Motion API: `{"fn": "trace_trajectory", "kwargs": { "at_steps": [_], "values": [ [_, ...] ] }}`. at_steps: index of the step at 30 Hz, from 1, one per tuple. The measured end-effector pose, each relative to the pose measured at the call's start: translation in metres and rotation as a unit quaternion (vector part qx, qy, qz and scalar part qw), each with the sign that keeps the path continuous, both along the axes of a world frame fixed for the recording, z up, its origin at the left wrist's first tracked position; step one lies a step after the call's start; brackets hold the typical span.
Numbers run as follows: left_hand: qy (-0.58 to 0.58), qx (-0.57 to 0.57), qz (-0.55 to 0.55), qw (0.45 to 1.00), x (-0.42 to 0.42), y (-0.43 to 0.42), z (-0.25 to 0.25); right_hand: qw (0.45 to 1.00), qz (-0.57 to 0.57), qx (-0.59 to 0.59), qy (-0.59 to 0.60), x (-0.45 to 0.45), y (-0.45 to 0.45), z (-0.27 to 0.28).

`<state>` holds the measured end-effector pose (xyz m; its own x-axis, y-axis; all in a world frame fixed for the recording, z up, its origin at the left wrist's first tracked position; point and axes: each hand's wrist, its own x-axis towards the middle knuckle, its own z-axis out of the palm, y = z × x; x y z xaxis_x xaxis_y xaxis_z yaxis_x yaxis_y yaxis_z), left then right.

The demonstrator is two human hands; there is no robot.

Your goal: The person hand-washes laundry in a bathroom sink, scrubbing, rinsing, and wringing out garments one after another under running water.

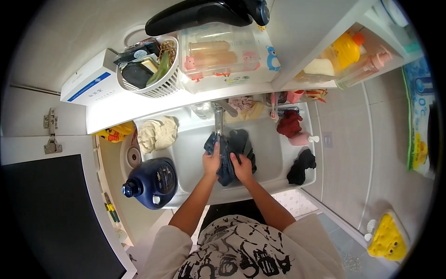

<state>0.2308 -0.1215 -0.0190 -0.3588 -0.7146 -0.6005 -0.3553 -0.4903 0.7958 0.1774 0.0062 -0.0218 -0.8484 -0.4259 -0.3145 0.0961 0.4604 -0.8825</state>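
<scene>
fingers (216,150) of left hand (211,163), right hand (243,169) gripping one dark cloth (226,163) in one sink (187,163)

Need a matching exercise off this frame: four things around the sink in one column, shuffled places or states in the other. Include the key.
Things
1. Cream cloth
2. Large bottle
3. Grey-blue cloth
4. Black cloth

Places or states
A. Held by the left hand and right hand, by the faucet
B. Near right corner of the sink
C. Bunched up in the far left corner
D. Near left corner, beside the basin

Pairs: 1-C, 2-D, 3-A, 4-B
</scene>
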Motion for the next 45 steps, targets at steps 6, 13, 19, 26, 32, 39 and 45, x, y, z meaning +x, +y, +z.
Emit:
{"fn": "trace_trajectory", "kwargs": {
  "at_steps": [6,13,19,26,32,39,45],
  "values": [
    [0.112,0.040,-0.040,0.992,0.011,0.001,0.054,0.894,-0.011,-0.221,-0.389,-0.016,-0.001,0.012],
    [0.093,-0.091,-0.106,0.986,0.014,0.005,0.032,0.961,0.011,-0.113,-0.252,-0.002,-0.026,0.006],
    [-0.106,-0.201,-0.161,0.960,0.009,0.008,0.062,0.994,-0.018,-0.022,-0.106,0.013,-0.026,-0.001],
    [0.025,-0.113,-0.128,0.985,0.026,0.007,0.034,0.997,0.024,0.077,0.006,0.012,-0.021,0.017],
    [0.158,0.194,-0.091,0.964,0.039,-0.034,0.081,0.970,0.135,0.049,0.197,0.004,-0.019,0.047],
    [0.168,0.129,0.000,0.977,0.026,-0.046,0.067,0.971,0.172,-0.019,0.164,-0.007,-0.027,0.055],
    [0.299,0.057,0.055,0.951,0.031,-0.056,0.092,0.992,0.058,-0.110,0.026,-0.007,-0.020,0.015]
  ]
}}
